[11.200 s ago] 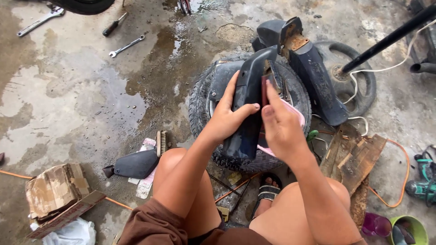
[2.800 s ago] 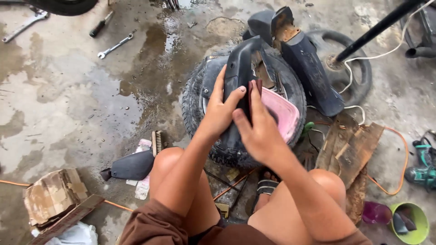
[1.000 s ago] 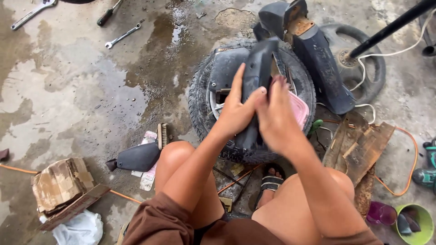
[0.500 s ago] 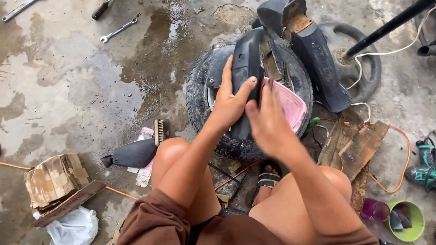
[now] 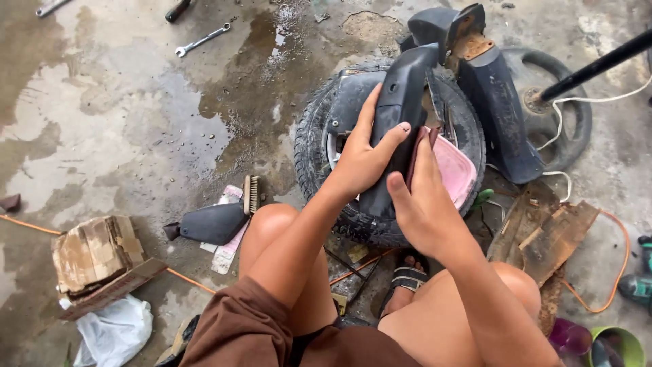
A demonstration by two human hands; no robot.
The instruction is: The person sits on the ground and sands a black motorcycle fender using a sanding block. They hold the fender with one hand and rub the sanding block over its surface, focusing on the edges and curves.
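Left hand (image 5: 363,160) is gripping the panel (image 5: 397,102), fingers wrapped round its mid-spine; right hand (image 5: 424,200), at 5 o'clock, is pinching sandpaper (image 5: 415,153) flat against it — panel likely light, stiff, best held mid-length.

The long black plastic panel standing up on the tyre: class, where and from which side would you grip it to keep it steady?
Probably at mid-length, from the left. The black plastic panel is long and narrow, standing tilted on the tyre, so fingers can wrap its edges. The left hand grips it that way, while the right hand presses against its right side.
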